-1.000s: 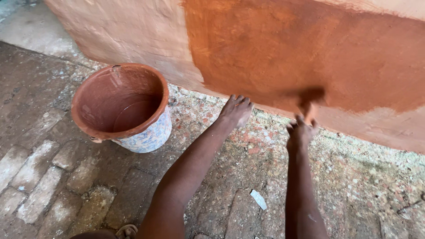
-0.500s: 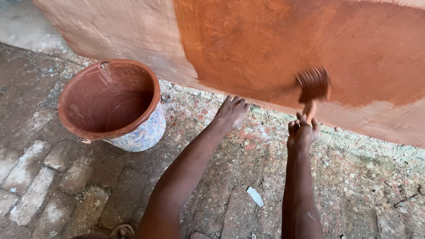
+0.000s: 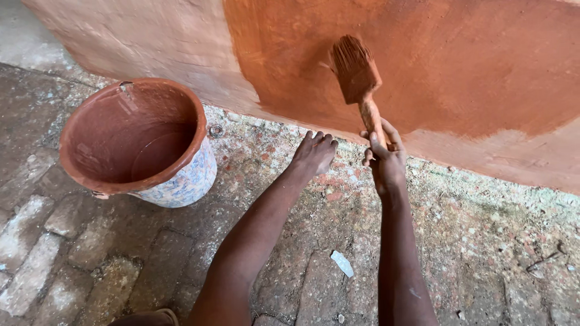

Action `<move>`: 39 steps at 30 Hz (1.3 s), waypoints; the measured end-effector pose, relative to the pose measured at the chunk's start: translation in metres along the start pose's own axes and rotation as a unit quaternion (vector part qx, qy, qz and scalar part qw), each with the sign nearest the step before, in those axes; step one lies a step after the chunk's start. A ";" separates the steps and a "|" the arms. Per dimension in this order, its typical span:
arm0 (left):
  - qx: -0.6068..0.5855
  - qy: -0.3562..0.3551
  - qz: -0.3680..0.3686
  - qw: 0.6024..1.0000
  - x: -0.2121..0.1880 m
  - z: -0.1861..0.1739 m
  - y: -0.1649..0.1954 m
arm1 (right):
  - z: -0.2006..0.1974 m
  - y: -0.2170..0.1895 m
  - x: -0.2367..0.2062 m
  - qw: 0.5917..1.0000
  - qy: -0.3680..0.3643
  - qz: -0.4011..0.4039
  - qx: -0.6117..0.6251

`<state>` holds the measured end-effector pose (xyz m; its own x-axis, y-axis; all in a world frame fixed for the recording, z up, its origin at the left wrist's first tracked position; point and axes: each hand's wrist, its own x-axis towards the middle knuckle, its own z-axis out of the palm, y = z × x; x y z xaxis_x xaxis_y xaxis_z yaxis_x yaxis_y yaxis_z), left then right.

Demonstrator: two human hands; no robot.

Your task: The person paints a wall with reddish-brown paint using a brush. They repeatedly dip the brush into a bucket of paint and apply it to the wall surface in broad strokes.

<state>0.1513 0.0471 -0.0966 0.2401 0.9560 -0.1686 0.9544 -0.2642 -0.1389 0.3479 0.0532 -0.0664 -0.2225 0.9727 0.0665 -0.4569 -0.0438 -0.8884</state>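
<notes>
Head view: right hand (image 3: 385, 158) gripped the brush (image 3: 358, 77) by the lower end of its handle, fingers (image 3: 376, 143) wrapped tight round it; brush long axis ran near vertical in frame, tilted a little left at the top; bristles pointed up and slightly left, laid against the wall (image 3: 151, 42); bristle head loaded with orange-brown paint, sat inside the painted patch (image 3: 459, 60), near its left edge; handle smeared the same colour.

Left hand (image 3: 314, 154) was flat on the ground (image 3: 483, 241) at the wall's foot, fingers together and pointing toward the wall, holding nothing; just left of the right hand, not touching it; both forearms came up from the bottom edge of the frame.

Painted patch covered the wall's upper right; unpainted pale plaster to the left and in a strip along the bottom, below the brush hand.

Bucket (image 3: 181, 181) stood upright on the ground to the left, well apart from both hands; inside coated orange-brown, outside pale and mottled; liquid level hard to tell; nothing stood between the bucket and the brush.

Ground was rough stone and brick, speckled with paint near the wall; small white scrap (image 3: 342, 264) lay between the two forearms.
</notes>
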 end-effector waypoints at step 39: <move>-0.705 0.438 -0.058 0.554 -0.017 -0.051 -0.034 | -0.132 0.053 0.002 0.864 0.459 -0.020 0.205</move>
<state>0.1243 0.0466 -0.0391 -0.4341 0.8141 0.3858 0.0128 -0.4227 0.9062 0.4369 0.0828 -0.1729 0.4907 0.7384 -0.4626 -0.7578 0.0995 -0.6449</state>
